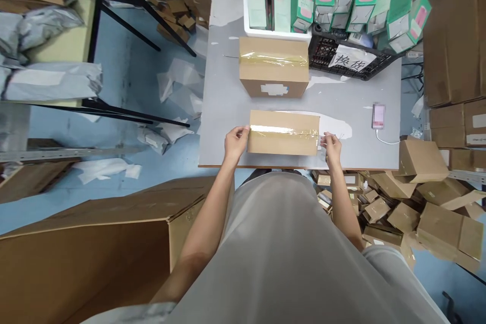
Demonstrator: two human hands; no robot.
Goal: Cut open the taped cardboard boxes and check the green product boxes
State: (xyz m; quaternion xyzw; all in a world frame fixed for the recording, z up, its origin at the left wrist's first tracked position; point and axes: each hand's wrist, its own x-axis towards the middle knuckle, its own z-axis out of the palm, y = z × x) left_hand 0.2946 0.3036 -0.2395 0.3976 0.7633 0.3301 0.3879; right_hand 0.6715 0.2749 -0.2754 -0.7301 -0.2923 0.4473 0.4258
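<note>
A small brown cardboard box point(283, 134) lies near the front edge of the grey table point(228, 106), with a strip of clear tape along its top. My left hand point(235, 143) presses against the box's left end, fingers closed on the tape end there. My right hand point(332, 146) is at the box's right end, fingers pinched on the tape where it leaves the box. A second taped box point(273, 67) with a white label stands just behind.
A white bin point(277, 33) of green-and-pink product cartons and a black crate point(341, 58) with a paper sign stand at the back. A phone point(378, 116) on a cable lies to the right. Small boxes point(410, 207) are piled on the floor right; a large carton point(94, 258) sits left.
</note>
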